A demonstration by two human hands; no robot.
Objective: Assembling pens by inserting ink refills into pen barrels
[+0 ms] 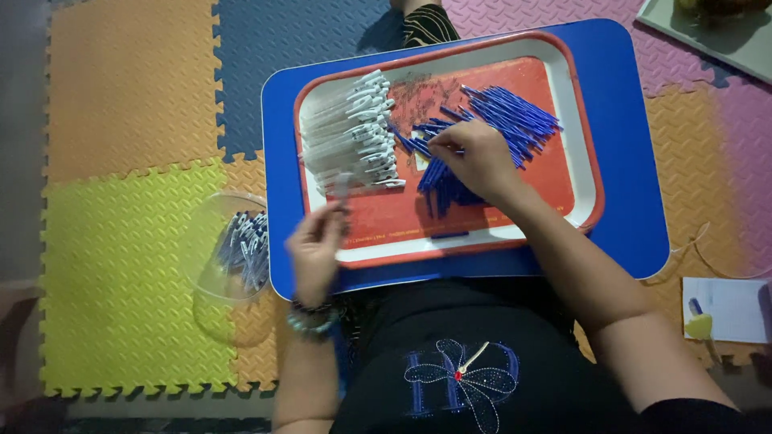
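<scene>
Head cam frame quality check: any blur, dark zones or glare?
Head view: left hand is smeared by motion blur, as is the white pen barrel it holds; right hand on the blue refills is sharper. Frame edges fall dark, brightest on the red tray. Clear bowl shows faint sheen, no hard glare.

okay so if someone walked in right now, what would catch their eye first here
Probably the red tray on the blue lap table, with white pen barrels heaped at its left and blue refills at its right. The right hand picks among the refills; the left hand holds one barrel.
</scene>
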